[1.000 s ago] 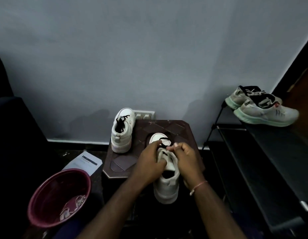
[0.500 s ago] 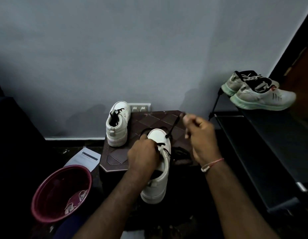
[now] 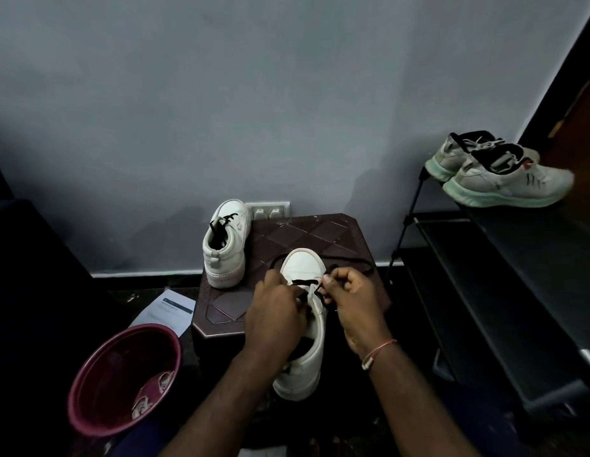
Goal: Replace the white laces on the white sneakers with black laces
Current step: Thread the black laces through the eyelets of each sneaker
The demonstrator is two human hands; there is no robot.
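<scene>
Maroon bucket [image 3: 99, 374] at lower left holds pale bits, unclear what; laced sneaker [image 3: 226, 245] stands on brown stool [image 3: 313, 232] at centre; left hand [image 3: 275, 313] fingers curl round white sneaker [image 3: 303, 268], right hand [image 3: 354, 301] pinches its black lace [image 3: 302, 282]; grey running shoes [image 3: 504, 179] top rack [image 3: 518, 258] at right.

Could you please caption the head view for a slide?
Left hand and right hand thread black lace into a white sneaker.

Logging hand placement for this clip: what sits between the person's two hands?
In the head view, the lacing area of the white sneaker lies between the left hand and the right hand, with the black lace crossing it.
</scene>
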